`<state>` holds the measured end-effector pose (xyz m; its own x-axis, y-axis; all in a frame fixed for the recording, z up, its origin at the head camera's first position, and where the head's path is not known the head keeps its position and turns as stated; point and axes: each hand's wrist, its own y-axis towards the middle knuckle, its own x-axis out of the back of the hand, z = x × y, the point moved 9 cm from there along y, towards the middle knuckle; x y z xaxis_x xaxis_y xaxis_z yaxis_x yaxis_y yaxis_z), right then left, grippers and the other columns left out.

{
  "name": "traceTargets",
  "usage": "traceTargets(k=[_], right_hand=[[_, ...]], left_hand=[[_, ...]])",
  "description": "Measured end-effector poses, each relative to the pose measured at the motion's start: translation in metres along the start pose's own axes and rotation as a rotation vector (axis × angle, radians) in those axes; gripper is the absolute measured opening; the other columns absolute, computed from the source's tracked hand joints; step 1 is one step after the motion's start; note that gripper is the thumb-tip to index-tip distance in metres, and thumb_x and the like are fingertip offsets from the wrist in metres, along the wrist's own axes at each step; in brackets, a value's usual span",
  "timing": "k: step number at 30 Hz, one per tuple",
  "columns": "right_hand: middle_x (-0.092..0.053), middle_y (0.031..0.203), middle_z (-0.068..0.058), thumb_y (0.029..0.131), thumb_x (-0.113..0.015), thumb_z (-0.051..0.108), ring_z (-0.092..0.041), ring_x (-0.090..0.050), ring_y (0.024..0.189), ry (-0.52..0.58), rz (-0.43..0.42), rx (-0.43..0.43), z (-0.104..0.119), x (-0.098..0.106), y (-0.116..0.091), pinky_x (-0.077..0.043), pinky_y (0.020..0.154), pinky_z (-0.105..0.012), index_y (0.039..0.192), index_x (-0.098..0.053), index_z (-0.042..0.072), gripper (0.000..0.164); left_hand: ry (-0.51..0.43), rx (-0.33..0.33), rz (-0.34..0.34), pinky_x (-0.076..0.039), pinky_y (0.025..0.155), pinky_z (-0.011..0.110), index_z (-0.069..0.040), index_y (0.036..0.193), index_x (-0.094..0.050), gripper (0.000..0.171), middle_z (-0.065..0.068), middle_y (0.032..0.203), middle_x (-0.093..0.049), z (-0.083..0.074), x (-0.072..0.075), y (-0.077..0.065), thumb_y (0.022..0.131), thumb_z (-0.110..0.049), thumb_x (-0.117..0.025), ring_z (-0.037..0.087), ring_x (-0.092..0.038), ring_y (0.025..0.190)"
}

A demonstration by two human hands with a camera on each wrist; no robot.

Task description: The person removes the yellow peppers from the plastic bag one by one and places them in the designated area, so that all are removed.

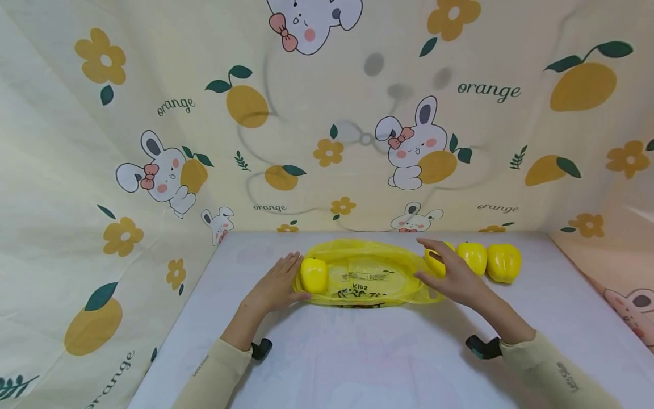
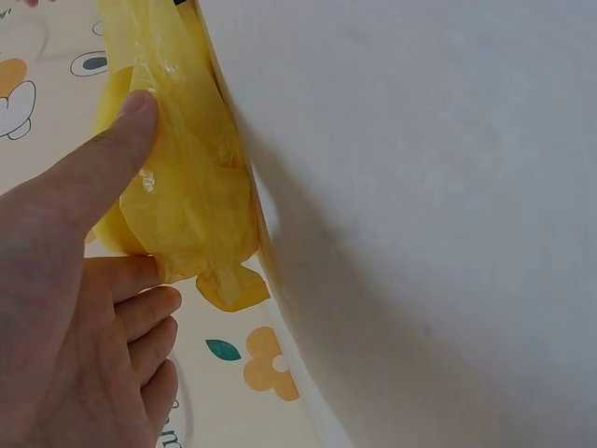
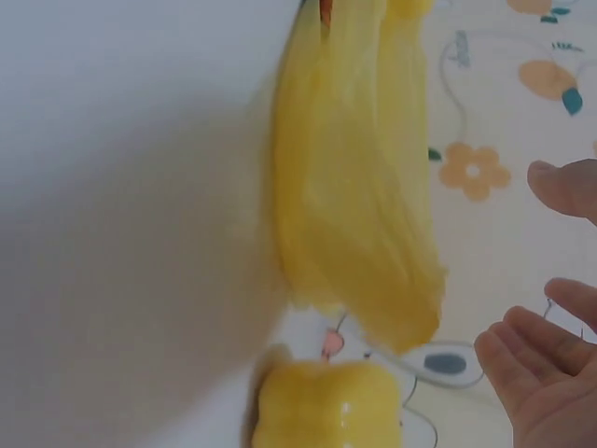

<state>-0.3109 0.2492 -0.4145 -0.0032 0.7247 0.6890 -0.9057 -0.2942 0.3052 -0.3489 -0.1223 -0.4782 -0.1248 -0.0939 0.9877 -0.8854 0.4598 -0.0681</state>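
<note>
A sleeve (image 1: 214, 375) and a black wrist camera (image 1: 262, 349) sit just behind the left hand (image 1: 278, 284), whose fingers run nearly straight, thumb held apart, touching the left end of a yellow bag (image 1: 347, 249) without a grip on it. Just right of that hand, a yellow pepper (image 1: 314, 275) rests inside this end of the bag. The bag lies on the worktop (image 1: 327, 352) between the two hands, its mouth gaping and dark print showing within. At its other end is the right hand (image 1: 455, 278), thumb and fingers spread, holding nothing and, by its wrist view, a little apart from the bag. Just beyond this hand, a second pepper (image 1: 436, 264) is partly hidden by the fingers; to the hand's right come a third pepper (image 1: 472, 257) and a fourth pepper (image 1: 503, 263), in a row with it
</note>
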Motion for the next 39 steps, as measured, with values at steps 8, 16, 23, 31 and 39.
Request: traceTargets(k=[8, 16, 23, 31, 39], right_hand=[[-0.046, 0.161, -0.023, 0.093, -0.087, 0.014, -0.049, -0.049, 0.143, 0.016, 0.024, 0.033, 0.016, -0.02, 0.006, -0.044, 0.117, -0.063, 0.16, -0.044, 0.002, 0.08], [-0.047, 0.16, -0.022, 0.094, -0.085, 0.011, -0.046, -0.049, 0.144, 0.029, 0.048, 0.077, 0.028, -0.043, 0.014, -0.046, 0.117, -0.061, 0.16, -0.043, 0.001, 0.079], [-0.049, 0.16, -0.02, 0.093, -0.087, 0.017, -0.046, -0.055, 0.14, 0.041, 0.067, 0.095, 0.036, -0.061, 0.02, -0.048, 0.116, -0.061, 0.16, -0.045, 0.007, 0.08], [-0.051, 0.159, -0.018, 0.092, -0.088, 0.019, -0.041, -0.058, 0.138, 0.035, 0.098, 0.126, 0.045, -0.082, 0.026, -0.052, 0.113, -0.06, 0.16, -0.045, 0.006, 0.081], [-0.05, 0.158, -0.02, 0.093, -0.087, 0.016, -0.044, -0.057, 0.137, 0.05, 0.133, 0.136, 0.053, -0.104, 0.034, -0.052, 0.112, -0.061, 0.159, -0.045, 0.003, 0.079]], left_hand=[[-0.004, -0.007, -0.002, -0.011, 0.136, 0.047, -0.002, 0.171, -0.021, 0.106, 0.014, 0.179, -0.018, -0.001, 0.001, 0.0, 0.098, -0.061, -0.071, 0.03, -0.014, 0.166], [-0.009, -0.01, -0.007, -0.011, 0.136, 0.047, -0.003, 0.171, -0.021, 0.106, 0.014, 0.179, -0.018, -0.001, 0.001, -0.001, 0.098, -0.061, -0.071, 0.03, -0.014, 0.166], [-0.006, -0.004, 0.0, -0.01, 0.136, 0.046, -0.003, 0.171, -0.02, 0.106, 0.014, 0.179, -0.017, 0.0, 0.0, 0.0, 0.098, -0.061, -0.071, 0.03, -0.014, 0.166], [-0.016, -0.007, 0.002, -0.011, 0.136, 0.047, -0.002, 0.171, -0.022, 0.105, 0.015, 0.179, -0.018, -0.002, 0.002, 0.0, 0.098, -0.06, -0.072, 0.03, -0.014, 0.166], [-0.014, -0.004, -0.001, -0.011, 0.136, 0.047, -0.002, 0.17, -0.023, 0.105, 0.014, 0.179, -0.019, -0.002, 0.002, 0.0, 0.098, -0.06, -0.072, 0.031, -0.015, 0.166]])
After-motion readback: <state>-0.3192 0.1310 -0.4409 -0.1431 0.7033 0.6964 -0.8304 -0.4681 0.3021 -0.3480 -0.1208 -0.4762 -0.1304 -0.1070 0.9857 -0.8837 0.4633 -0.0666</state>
